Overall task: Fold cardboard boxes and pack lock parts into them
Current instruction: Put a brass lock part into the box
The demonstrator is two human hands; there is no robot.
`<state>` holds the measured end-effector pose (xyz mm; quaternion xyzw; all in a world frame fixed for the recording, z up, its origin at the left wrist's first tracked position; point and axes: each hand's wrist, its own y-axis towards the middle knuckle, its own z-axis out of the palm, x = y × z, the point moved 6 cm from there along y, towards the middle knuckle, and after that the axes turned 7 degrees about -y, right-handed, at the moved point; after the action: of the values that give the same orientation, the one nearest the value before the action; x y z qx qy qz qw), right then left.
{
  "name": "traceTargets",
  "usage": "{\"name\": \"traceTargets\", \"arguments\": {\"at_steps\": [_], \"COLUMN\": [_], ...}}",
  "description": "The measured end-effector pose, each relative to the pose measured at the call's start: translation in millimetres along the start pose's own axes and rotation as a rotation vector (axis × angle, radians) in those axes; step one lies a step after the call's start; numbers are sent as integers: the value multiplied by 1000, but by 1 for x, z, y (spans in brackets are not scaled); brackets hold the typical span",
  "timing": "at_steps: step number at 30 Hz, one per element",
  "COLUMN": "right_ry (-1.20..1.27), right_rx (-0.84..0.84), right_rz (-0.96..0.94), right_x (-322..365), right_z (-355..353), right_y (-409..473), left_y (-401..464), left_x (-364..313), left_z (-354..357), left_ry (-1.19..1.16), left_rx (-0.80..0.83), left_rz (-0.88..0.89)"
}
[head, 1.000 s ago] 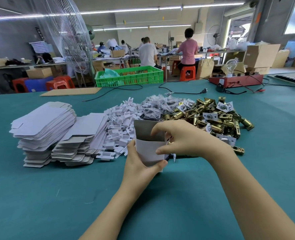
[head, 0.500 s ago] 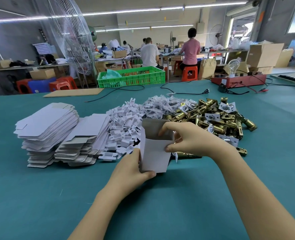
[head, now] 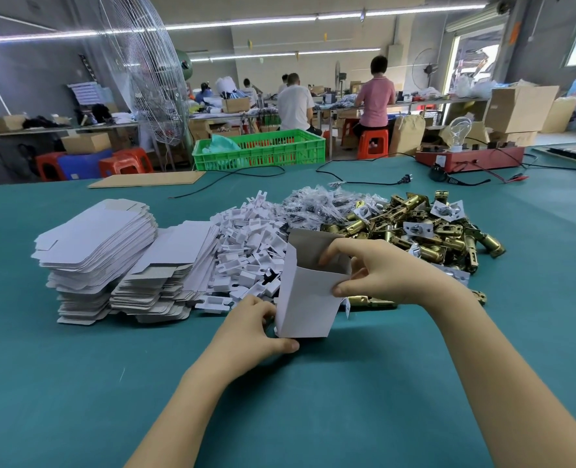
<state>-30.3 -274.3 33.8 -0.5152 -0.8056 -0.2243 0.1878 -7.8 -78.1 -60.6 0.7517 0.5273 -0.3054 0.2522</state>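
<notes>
A: Teal table [head: 77, 383], workshop behind it. Grip status?

B: Left hand [head: 249, 336] pinches the lower left edge of the white box [head: 308, 298], thumb curled under its bottom corner. Right hand [head: 377, 271] holds the box's open top: thumb on the near wall, fingers [head: 333, 253] curled over the rim into the opening. Box stands upright, slightly tilted, mouth up.

A: Surroundings, relative to the box?

B: Just behind and right of it, a pile of brass lock parts [head: 425, 231]; one brass piece [head: 371, 301] lies beside its right wall. Behind left, a heap of white plastic inserts [head: 249, 244], with bagged small parts [head: 313, 204] further back. Well left, two stacks of flat box blanks [head: 100, 244]. Far behind, a green crate [head: 263, 152].
</notes>
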Motion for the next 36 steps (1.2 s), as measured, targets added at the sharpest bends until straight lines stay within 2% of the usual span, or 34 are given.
{"name": "traceTargets", "arguments": {"at_steps": [10, 21, 28, 36], "right_ry": [-48, -46, -75, -94], "right_rx": [44, -85, -146, -167], "right_rz": [14, -65, -116, -150], "right_x": [-1, 13, 20, 24], "right_z": [-2, 1, 2, 5], "right_y": [-3, 3, 6, 9], "left_y": [2, -2, -4, -4], "left_x": [3, -3, -3, -10], "left_z": [4, 12, 16, 23], "left_ry": [4, -143, -581, -898], "left_rx": [15, 10, -25, -26], "left_rz": [-27, -138, -205, -153]}}
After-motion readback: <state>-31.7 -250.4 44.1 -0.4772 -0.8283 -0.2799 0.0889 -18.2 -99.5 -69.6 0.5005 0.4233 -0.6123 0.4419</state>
